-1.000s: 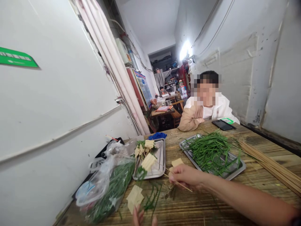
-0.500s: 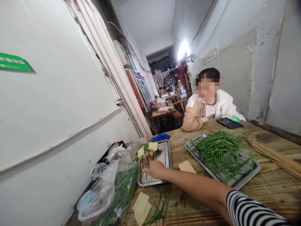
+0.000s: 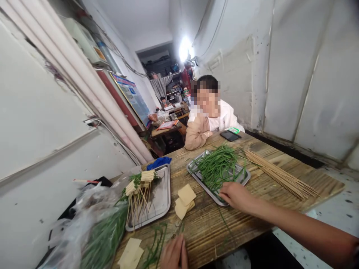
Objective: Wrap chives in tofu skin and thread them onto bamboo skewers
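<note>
My right hand (image 3: 235,195) rests at the near edge of a steel tray (image 3: 198,178) heaped with green chives (image 3: 217,166), its fingers curled; what they hold is hidden. My left hand (image 3: 174,254) lies on the wooden table (image 3: 238,228) at the bottom edge, fingers together, beside loose chives (image 3: 155,246). Between the hands lie yellow tofu sheets (image 3: 183,200). A second steel tray (image 3: 159,203) to the left carries finished skewers (image 3: 138,186) of tofu and chives.
A bundle of bamboo skewers (image 3: 280,175) lies right of the chive tray. A plastic bag of chives (image 3: 95,235) and more tofu sheets (image 3: 130,254) sit at the near left. Another person (image 3: 209,119) leans on the far end by a phone (image 3: 229,135). A blue cloth (image 3: 158,163) lies nearby.
My right hand left the skewer tray and moved right to the chive tray. The view swung right and down, and my left hand now shows more at the bottom.
</note>
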{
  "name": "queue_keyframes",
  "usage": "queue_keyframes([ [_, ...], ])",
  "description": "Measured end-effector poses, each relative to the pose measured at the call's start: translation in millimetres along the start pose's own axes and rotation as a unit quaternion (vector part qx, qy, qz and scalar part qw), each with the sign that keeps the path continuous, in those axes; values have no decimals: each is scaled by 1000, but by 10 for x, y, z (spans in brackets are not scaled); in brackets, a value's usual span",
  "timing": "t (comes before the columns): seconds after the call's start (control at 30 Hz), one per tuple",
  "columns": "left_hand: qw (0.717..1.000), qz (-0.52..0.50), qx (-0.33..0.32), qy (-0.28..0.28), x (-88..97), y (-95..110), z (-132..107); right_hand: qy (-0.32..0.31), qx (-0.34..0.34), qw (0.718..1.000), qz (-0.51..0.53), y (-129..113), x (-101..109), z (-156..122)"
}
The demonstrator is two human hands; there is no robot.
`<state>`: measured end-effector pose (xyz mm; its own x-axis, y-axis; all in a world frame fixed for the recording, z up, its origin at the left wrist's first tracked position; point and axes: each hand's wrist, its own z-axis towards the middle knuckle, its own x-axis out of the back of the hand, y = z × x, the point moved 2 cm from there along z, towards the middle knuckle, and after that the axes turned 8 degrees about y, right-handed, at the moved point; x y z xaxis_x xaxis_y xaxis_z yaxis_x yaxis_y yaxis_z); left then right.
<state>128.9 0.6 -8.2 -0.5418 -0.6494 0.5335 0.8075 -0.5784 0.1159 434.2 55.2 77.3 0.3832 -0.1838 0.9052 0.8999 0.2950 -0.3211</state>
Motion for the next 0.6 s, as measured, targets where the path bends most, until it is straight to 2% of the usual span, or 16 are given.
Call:
queue_keyframes([
  [0.03, 1000, -6, -20, -16, -49, 19, 132, 2, -6, 1000, 14, 39, -45, -94],
  [0.13, 999, 12, 15, -32, -260, 28, 526, 7, -16, 999, 46, 49, -203, -312],
  [0.27, 992, 28, 23, -125, -606, -29, 885, 26, -6, 999, 41, 54, -233, -343],
  [0.33, 981, 35, 35, -188, -707, -81, 987, 24, -4, 1000, 14, 154, -129, -193],
  [0.43, 960, 37, 64, -271, -754, -108, 1096, 28, -28, 997, -65, 440, 91, 213],
  [0.53, 942, 72, 70, -319, -743, -49, 1186, 47, -4, 991, -125, 716, 220, 654],
  [0.6, 934, 94, 58, -340, -734, 5, 1230, 48, 25, 990, -133, 820, 205, 873],
])
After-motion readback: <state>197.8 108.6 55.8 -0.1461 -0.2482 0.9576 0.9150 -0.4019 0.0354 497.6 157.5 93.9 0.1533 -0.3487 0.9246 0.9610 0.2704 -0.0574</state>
